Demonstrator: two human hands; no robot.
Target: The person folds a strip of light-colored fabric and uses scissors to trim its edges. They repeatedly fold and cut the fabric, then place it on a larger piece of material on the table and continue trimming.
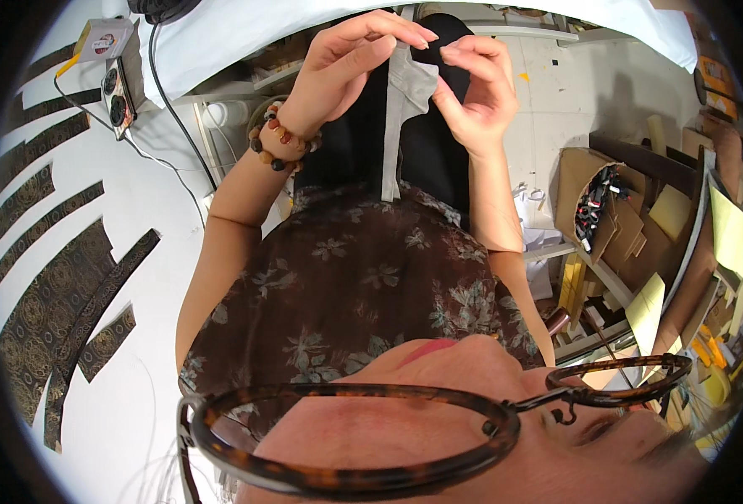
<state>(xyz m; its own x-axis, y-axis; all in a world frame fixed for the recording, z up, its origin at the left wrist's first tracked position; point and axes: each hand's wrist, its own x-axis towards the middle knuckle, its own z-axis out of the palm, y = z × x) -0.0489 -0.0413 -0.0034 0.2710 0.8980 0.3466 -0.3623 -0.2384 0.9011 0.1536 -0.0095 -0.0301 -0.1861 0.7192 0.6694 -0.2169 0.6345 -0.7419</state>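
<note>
A narrow grey fabric strip (392,155) hangs down in front of my dark patterned top, with a wider, crumpled grey flap (415,81) beside its upper part. My left hand (346,65), with beaded bracelets at the wrist, is at the strip's top. Its thumb and fingers come together there, and the strip runs down from under them. To the right, my right hand (482,97) has its thumb against the flap's edge. Its index finger and thumb are apart, the other fingers bent. The spot where the left fingertips meet the fabric is partly hidden.
Dark patterned fabric pieces (60,286) lie on the white surface at the left. Near them are a small device with a cable (118,99) and a black cord (178,109). At the right stands an open cardboard box (569,181) among boards and papers. White cloth (245,34) spans the top.
</note>
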